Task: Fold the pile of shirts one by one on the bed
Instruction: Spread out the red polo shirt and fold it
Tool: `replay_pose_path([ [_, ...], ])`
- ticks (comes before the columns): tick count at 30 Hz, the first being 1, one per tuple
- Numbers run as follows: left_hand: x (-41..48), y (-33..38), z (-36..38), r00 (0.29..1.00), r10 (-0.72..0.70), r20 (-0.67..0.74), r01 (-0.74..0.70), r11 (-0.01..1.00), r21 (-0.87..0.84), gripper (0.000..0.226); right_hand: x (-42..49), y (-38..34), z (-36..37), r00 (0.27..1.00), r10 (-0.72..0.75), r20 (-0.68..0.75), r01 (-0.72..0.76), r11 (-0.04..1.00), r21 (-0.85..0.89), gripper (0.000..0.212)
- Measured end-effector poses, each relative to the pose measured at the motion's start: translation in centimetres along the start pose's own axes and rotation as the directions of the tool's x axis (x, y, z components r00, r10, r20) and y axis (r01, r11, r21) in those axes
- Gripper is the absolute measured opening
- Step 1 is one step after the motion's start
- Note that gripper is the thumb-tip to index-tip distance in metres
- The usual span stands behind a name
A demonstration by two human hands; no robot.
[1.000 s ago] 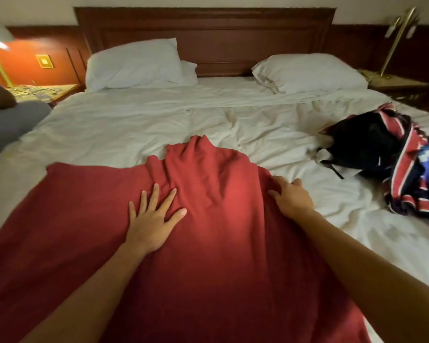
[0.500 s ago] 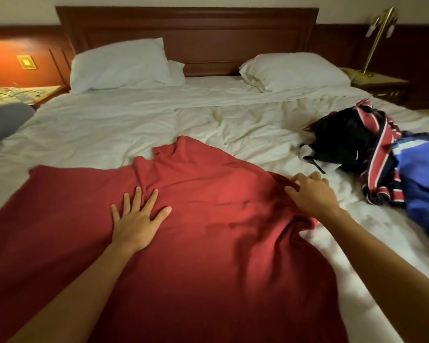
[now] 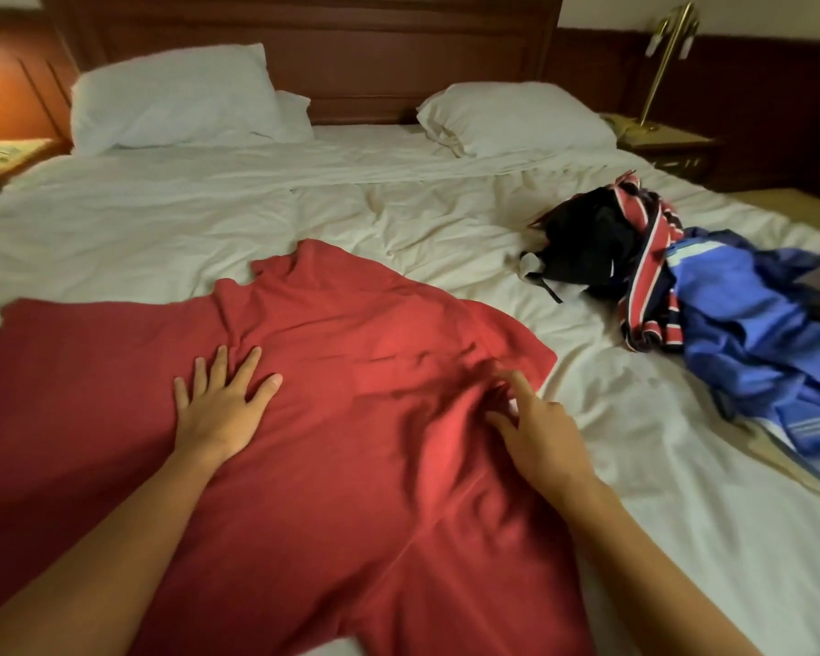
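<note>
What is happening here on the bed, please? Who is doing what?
A person is laying out a red shirt on the bed to fold it. The left hand presses flat on the shirt. The right hand is at the shirt's right side, where the cloth is bunched; its fingers are blurred, so whether they pinch or only push is unclear. A pile of other shirts lies unfolded to the right.
</note>
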State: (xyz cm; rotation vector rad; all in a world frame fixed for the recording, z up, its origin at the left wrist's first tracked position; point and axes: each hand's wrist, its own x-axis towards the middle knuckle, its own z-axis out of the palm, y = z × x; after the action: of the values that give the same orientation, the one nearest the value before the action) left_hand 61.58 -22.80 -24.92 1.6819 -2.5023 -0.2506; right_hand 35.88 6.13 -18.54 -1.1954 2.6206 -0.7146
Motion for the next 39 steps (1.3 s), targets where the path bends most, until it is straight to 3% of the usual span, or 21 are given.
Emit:
replay_pose_path([
  [4, -2.3, -0.4, -0.2, 1.0, 0.008, 0.017, -0.008, 1.0, 0.005, 0.07, -1.6, 2.2, -2.0, 0.984, 0.07, -0.163, -0.057, 0.995, 0.082, 0.035],
  [8, -3.4, -0.4, -0.6, 0.998, 0.006, 0.057, -0.008, 1.0, 0.023, 0.07, -4.1, 3.9, -3.5, 0.986, 0.122, 0.113, -0.093, 0.969, -0.229, 0.033],
  [10, -3.5, -0.3, -0.8, 0.997, 0.007, 0.071, -0.009, 0.999, 0.032, 0.07, -3.9, 3.1, -4.1, 0.993, 0.112, 0.036, -0.097, 0.953, -0.288, 0.026],
  [12, -3.4, -0.4, -0.9, 0.996, 0.011, 0.085, -0.014, 0.999, 0.035, 0.072, -2.3, 1.7, -4.0, 0.995, 0.01, -0.097, -0.038, 0.954, -0.297, 0.033],
  [13, -3.1, -0.5, -0.9, 0.996, 0.016, 0.092, -0.019, 0.999, 0.032, 0.073, -1.2, 0.7, -3.5, 0.991, -0.063, -0.115, 0.03, 0.963, -0.268, 0.041],
  [15, -2.3, -0.8, -0.9, 0.994, 0.027, 0.102, -0.03, 0.999, 0.025, 0.075, 2.1, -1.3, -2.1, 0.983, -0.183, -0.022, 0.176, 0.966, -0.189, 0.052],
  [19, 1.0, -1.8, -1.1, 0.996, 0.058, 0.065, -0.059, 0.998, 0.015, 0.082, 11.2, -4.8, 2.2, 0.936, -0.321, 0.145, 0.335, 0.938, -0.085, 0.056],
  [25, 9.4, -4.6, -0.8, 0.998, 0.033, -0.049, -0.035, 0.998, -0.045, 0.075, 25.5, -10.6, 7.5, 0.968, -0.249, 0.026, 0.247, 0.967, 0.059, 0.06],
  [27, 11.6, -5.3, -0.7, 0.998, 0.023, -0.057, -0.026, 0.998, -0.06, 0.076, 28.7, -12.5, 9.1, 0.979, -0.181, 0.095, 0.166, 0.975, 0.146, 0.072],
  [29, 13.5, -5.8, -0.4, 0.998, 0.022, -0.067, -0.026, 0.997, -0.069, 0.082, 31.1, -14.3, 10.6, 0.975, -0.156, 0.158, 0.137, 0.983, 0.124, 0.086],
  [31, 14.9, -6.2, -0.3, 0.997, 0.017, -0.071, -0.023, 0.997, -0.075, 0.091, 32.6, -15.4, 11.8, 0.971, -0.167, 0.168, 0.15, 0.983, 0.11, 0.082],
  [33, 15.8, -6.4, -0.2, 0.997, 0.007, -0.071, -0.013, 0.997, -0.076, 0.097, 33.5, -15.9, 12.8, 0.969, -0.215, 0.118, 0.2, 0.972, 0.126, 0.054],
  [35, 16.2, -6.5, -0.2, 0.998, 0.002, -0.067, -0.007, 0.997, -0.071, 0.095, 34.0, -15.7, 12.9, 0.977, -0.208, -0.051, 0.214, 0.962, 0.17, 0.025],
  [37, 16.2, -6.5, -0.1, 0.997, 0.005, -0.073, -0.01, 0.997, -0.072, 0.088, 34.3, -14.7, 12.0, 0.957, -0.086, -0.276, 0.146, 0.967, 0.208, 0.012],
  [39, 16.1, -6.4, 0.0, 0.997, 0.009, -0.078, -0.015, 0.997, -0.073, 0.086, 34.6, -12.9, 10.8, 0.925, 0.054, -0.377, 0.018, 0.983, 0.185, 0.01],
])
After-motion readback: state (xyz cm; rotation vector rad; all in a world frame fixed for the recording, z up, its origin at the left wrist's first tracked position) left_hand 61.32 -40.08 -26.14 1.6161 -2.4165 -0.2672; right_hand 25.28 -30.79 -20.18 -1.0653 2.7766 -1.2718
